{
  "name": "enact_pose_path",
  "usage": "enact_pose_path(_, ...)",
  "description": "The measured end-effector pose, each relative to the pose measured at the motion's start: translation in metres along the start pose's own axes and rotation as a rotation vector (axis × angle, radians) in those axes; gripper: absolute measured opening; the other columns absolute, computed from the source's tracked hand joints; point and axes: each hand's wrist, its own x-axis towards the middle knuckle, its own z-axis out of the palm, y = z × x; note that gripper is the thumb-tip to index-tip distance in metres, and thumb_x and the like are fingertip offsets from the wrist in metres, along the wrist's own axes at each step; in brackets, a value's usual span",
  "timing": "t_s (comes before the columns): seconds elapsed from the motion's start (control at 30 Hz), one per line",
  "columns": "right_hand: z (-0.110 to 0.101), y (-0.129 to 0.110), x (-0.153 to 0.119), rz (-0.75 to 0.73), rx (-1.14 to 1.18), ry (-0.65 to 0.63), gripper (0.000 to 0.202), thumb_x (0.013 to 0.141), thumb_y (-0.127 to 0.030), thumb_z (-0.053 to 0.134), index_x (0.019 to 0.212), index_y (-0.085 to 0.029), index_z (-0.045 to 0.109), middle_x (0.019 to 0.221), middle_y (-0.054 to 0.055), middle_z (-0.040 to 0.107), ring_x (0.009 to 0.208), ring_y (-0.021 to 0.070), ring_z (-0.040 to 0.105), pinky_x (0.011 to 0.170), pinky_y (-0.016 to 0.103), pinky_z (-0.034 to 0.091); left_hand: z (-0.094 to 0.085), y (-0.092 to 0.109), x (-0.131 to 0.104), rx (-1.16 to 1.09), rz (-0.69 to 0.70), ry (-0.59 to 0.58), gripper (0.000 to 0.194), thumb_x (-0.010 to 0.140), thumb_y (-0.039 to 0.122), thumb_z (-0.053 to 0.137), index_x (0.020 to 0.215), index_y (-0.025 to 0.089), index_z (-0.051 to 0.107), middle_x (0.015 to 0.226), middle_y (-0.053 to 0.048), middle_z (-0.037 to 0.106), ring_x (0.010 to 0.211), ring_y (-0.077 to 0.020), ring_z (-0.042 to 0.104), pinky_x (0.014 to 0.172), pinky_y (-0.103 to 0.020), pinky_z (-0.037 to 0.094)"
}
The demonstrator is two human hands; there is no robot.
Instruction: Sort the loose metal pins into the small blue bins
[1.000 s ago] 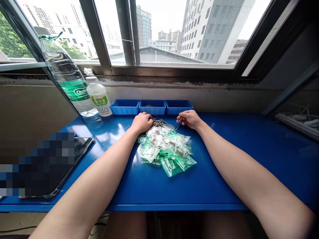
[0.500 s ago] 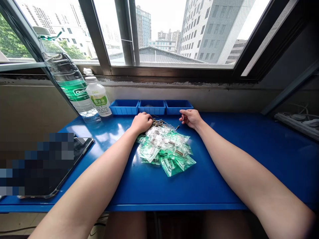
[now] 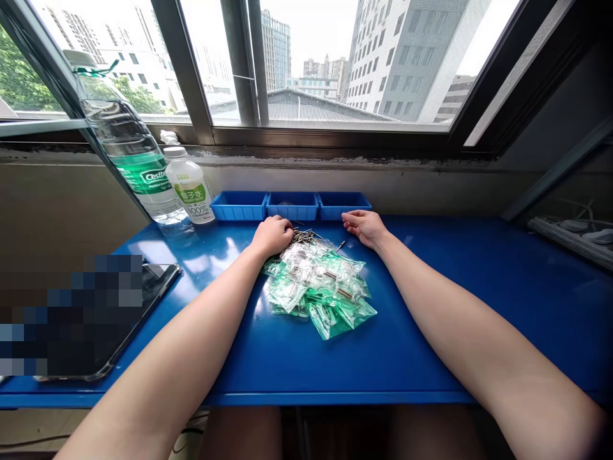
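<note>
My left hand (image 3: pixel 274 235) rests back up on the table, its fingers curled at the left side of a loose heap of thin metal screws (image 3: pixel 302 236); whatever lies under the fingers is hidden. In front of the right blue bin (image 3: pixel 345 207), my right hand (image 3: pixel 364 228) is closed in a pinch, thumb and fingertips together. What it pinches, if anything, cannot be made out. Between the forearms lies a pile of clear and green plastic bags (image 3: pixel 318 287), some with metal pins inside. One single screw (image 3: pixel 340 245) sits right of the heap.
Two more blue bins, the left (image 3: pixel 239 207) and the middle (image 3: pixel 292 207), line the table's back. At left stand a large water bottle (image 3: pixel 138 153) and a smaller white bottle (image 3: pixel 190 188). A dark tablet-like device (image 3: pixel 119 319) lies front left. A power strip (image 3: pixel 569 236) is far right.
My right hand has shifted slightly left and turned, with its fingertips closer to the right bin. The small metal piece seen in its fingers before no longer shows. My left hand stays put.
</note>
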Motion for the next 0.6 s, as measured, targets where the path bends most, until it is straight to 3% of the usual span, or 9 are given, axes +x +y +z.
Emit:
enact_pose_path(0.37, -0.0036, 0.0062, 0.0079, -0.009, 0.011, -0.023, 0.032, 0.061, 0.019, 0.068, 0.072, -0.012, 0.065, 0.07, 0.006, 0.069, 0.073, 0.0176, 0.073, 0.073, 0.026, 0.064, 0.0005, -0.0011, 0.0006, 0.002, 0.007, 0.002, 0.038, 0.089, 0.029, 0.041, 0.103, 0.02, 0.075, 0.114, -0.009, 0.069, 0.111, -0.0275, 0.059, 0.099, -0.038, 0.048)
enact_pose_path(0.6, 0.0003, 0.0058, 0.0062, -0.031, 0.07, 0.036, 0.025, 0.074, 0.011, 0.065, 0.078, -0.013, 0.063, 0.072, 0.005, 0.07, 0.074, 0.0138, 0.073, 0.071, 0.022, 0.063, -0.0001, -0.0007, 0.0005, -0.005, 0.005, -0.001, 0.038, 0.089, 0.029, 0.041, 0.104, 0.02, 0.075, 0.113, -0.01, 0.069, 0.111, -0.0275, 0.06, 0.099, -0.038, 0.047)
